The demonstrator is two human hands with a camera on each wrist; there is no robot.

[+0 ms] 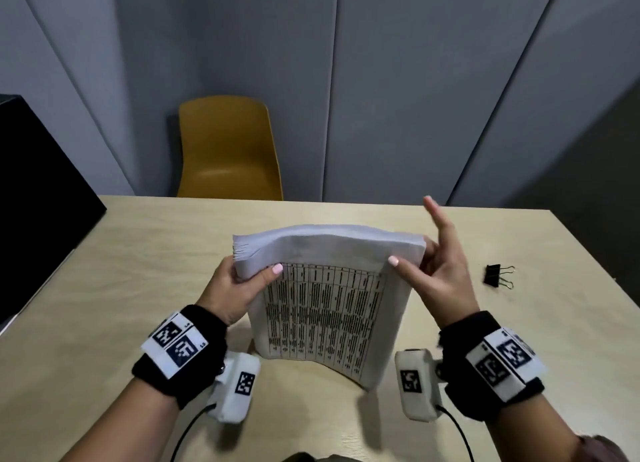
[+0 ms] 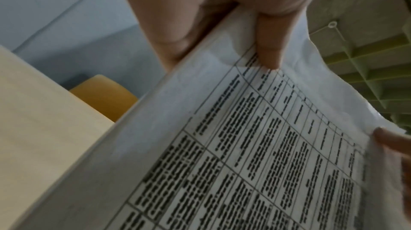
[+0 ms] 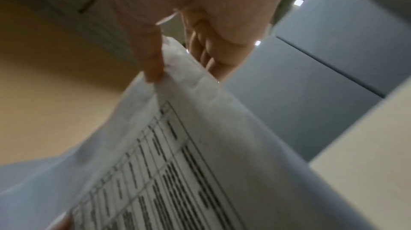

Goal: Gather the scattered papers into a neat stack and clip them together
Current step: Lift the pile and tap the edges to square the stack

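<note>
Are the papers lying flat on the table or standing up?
Standing up. The paper stack stands on its bottom edge on the table, bending over at the top, with the left hand and right hand gripping its sides.

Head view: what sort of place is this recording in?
Probably an office or meeting room: a light wood table, a mustard chair against grey wall panels, printed papers and a black binder clip.

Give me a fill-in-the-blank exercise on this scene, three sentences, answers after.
1. Both hands hold the paper stack standing on its ____ edge on the table.
2. The binder clip lies on the table beside the ____ hand.
3. Behind the table stands a ____ chair.

Missing words: bottom; right; yellow
</note>
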